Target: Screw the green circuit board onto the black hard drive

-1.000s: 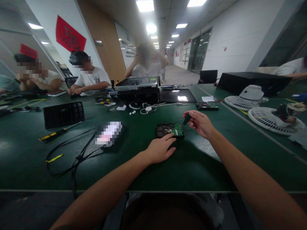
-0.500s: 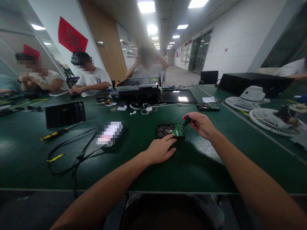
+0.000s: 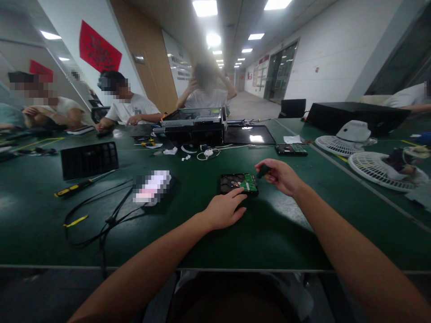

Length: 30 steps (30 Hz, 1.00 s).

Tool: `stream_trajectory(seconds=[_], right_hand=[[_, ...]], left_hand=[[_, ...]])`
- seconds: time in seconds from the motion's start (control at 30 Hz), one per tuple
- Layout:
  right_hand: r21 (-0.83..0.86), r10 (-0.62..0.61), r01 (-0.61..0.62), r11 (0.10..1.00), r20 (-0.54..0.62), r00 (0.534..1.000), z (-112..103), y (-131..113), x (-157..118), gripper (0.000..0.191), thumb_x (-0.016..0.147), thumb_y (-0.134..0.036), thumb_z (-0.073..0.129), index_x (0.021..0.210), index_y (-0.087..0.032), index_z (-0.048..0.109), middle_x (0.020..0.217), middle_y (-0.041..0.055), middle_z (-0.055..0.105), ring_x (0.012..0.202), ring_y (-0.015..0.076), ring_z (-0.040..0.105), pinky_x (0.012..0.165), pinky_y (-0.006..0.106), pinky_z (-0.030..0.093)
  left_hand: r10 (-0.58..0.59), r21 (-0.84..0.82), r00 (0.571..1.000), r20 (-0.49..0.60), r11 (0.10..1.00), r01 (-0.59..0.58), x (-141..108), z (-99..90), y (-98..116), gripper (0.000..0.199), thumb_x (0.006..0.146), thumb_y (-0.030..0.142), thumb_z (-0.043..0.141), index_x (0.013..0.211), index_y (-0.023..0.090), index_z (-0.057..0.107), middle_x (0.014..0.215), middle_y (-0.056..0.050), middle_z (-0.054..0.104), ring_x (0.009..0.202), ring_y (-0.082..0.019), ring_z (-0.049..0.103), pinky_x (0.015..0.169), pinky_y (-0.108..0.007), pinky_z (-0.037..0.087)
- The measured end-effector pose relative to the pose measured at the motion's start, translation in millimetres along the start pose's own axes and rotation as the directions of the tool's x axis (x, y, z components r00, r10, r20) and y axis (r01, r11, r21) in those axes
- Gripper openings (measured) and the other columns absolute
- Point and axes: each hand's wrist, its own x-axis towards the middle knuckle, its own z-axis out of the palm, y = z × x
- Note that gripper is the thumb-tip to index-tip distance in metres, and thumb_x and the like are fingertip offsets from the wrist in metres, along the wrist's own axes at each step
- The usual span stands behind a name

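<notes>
A hard drive (image 3: 232, 183) lies on the green table with its green circuit board (image 3: 248, 183) facing up. My left hand (image 3: 226, 208) rests at its near edge, fingers stretched out over the board's front corner and the thumb apart on the table side. To the right of the drive, my right hand (image 3: 281, 176) is raised a little, pinching a small dark green piece (image 3: 263, 171) between thumb and fingers. That piece hangs just beside the drive's right end; what it is exactly cannot be made out.
A phone (image 3: 153, 186), black cables (image 3: 109, 220) and a yellow-black screwdriver (image 3: 76, 187) lie to the left, near a dark screen panel (image 3: 89, 160). Beyond stand an open computer case (image 3: 191, 128) and another drive (image 3: 291, 150). White fan parts (image 3: 377, 170) lie right. Several people sit around.
My right hand has shifted very slightly, the small dark green piece tilting flatter. The left hand stays on the hard drive. A person at the left has moved an arm.
</notes>
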Motion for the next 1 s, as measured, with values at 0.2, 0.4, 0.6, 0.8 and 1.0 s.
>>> stream_trajectory(seconds=[0.2,0.4,0.6,0.8,1.0], right_hand=[[-0.003,0.009,-0.009,1.0,0.025,1.0,1.2,-2.3,-1.6,0.032,0.09,-0.05,0.073,0.096,-0.019,0.079,0.095,0.0078,0.073,0.055,0.0081,0.035,0.048,0.028,0.021],[0.009,0.018,-0.018,1.0,0.026,1.0,0.0,-2.5,-1.5,0.034,0.093,-0.052,0.071,0.099,-0.019,0.077,0.098,0.0088,0.075,0.055,0.0087,0.038,0.047,0.027,0.024],[0.062,0.037,-0.038,0.997,0.014,0.999,3.2,-3.8,-1.0,0.034,0.092,-0.052,0.071,0.1,-0.019,0.077,0.096,0.0085,0.075,0.055,0.0094,0.04,0.045,0.026,0.025],[0.108,0.049,-0.049,0.993,0.011,0.999,4.9,-6.7,-1.7,0.032,0.089,-0.049,0.072,0.097,-0.018,0.078,0.095,0.0088,0.074,0.055,0.0092,0.038,0.044,0.026,0.025],[0.14,0.051,-0.048,0.989,-0.019,0.998,5.1,-8.6,-2.5,0.033,0.088,-0.044,0.075,0.11,-0.02,0.078,0.099,0.0083,0.072,0.057,0.009,0.039,0.043,0.024,0.023]], left_hand=[[0.006,-0.002,1.0,0.002,1.0,-0.006,-0.3,-1.0,-0.5,0.051,0.108,0.047,0.045,0.153,0.023,0.052,0.169,-0.007,0.042,0.125,-0.03,0.069,0.095,-0.044,0.063],[0.007,-0.005,1.0,0.011,1.0,-0.007,0.2,-2.6,0.0,0.05,0.109,0.047,0.043,0.152,0.023,0.053,0.169,-0.007,0.042,0.124,-0.029,0.07,0.094,-0.043,0.063],[0.004,0.003,1.0,0.006,1.0,-0.004,0.1,-0.7,-0.4,0.05,0.108,0.047,0.044,0.151,0.024,0.054,0.169,-0.007,0.042,0.124,-0.03,0.07,0.095,-0.044,0.063],[0.008,0.004,1.0,0.002,1.0,-0.008,0.2,-0.2,-0.8,0.049,0.108,0.046,0.045,0.151,0.024,0.055,0.169,-0.006,0.042,0.125,-0.03,0.069,0.096,-0.043,0.063],[0.006,0.0,1.0,0.01,1.0,-0.006,-0.1,-2.0,-0.4,0.049,0.108,0.047,0.046,0.151,0.024,0.054,0.169,-0.007,0.042,0.124,-0.029,0.07,0.097,-0.044,0.062]])
